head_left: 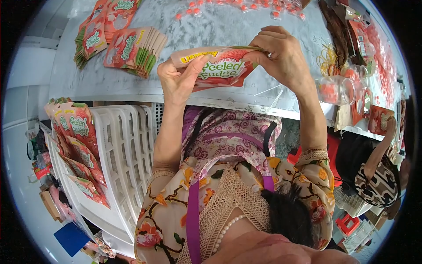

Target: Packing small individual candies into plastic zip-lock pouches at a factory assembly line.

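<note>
Between my two hands, above the near part of the table, is a pink and red printed candy pouch with its front turned towards me. My left hand pinches its upper left end, thumb lying across the front. At the upper right corner, my right hand grips the top edge between thumb and bent fingers. Whether the pouch's mouth is parted I cannot tell. To the left on the table lie a fanned stack of similar pouches and another bunch of pouches.
Small wrapped red candies lie along the table's far side. On the right are a clear plastic jar and yellow rubber bands. A white plastic basket with filled pouches stands at my left. Another person's arm shows at right.
</note>
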Action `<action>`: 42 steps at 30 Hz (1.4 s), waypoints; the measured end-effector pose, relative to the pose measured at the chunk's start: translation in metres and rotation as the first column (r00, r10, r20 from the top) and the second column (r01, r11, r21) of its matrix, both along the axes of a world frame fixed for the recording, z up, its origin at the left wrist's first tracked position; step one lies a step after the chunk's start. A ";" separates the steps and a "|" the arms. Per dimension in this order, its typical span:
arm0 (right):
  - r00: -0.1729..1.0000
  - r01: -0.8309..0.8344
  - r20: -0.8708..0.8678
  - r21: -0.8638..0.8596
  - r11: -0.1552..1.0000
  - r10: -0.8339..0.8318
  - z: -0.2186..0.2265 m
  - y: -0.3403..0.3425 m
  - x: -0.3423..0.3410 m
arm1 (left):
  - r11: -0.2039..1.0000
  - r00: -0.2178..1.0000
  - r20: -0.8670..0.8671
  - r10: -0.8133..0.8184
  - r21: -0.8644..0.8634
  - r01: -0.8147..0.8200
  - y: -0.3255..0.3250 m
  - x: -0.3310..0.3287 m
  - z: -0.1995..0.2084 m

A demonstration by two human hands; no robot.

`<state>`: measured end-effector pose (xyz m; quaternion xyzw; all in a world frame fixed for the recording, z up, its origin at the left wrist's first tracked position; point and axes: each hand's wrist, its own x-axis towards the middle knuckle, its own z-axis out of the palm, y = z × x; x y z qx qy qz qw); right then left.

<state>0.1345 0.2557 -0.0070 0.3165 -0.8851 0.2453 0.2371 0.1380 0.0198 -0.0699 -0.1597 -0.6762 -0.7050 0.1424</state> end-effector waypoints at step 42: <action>0.613 -0.470 0.496 -0.397 0.788 0.615 -0.002 -0.105 0.009 | 0.407 0.534 -0.162 0.830 -0.479 -0.778 -0.337 0.323 0.221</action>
